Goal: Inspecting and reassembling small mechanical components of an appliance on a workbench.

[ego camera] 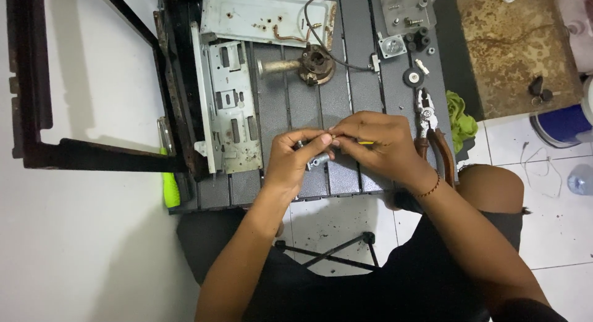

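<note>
My left hand (291, 160) grips a small grey metal fitting (317, 161) above the near edge of a dark ribbed metal panel (346, 105). My right hand (378, 143) meets it from the right, fingers pinched on a thin tool with a yellow part (367, 143). The tool's tip sits at the top of the fitting, between my two thumbs; my fingers hide most of both.
A perforated grey bracket (230, 105) lies left of my hands, a brass burner piece with a tube (309, 63) beyond them. Pliers (427, 118) and a green cloth (462, 119) rest at right. A plate, small parts, a green-handled tool (169, 187) and a blue tub (563, 124) lie around.
</note>
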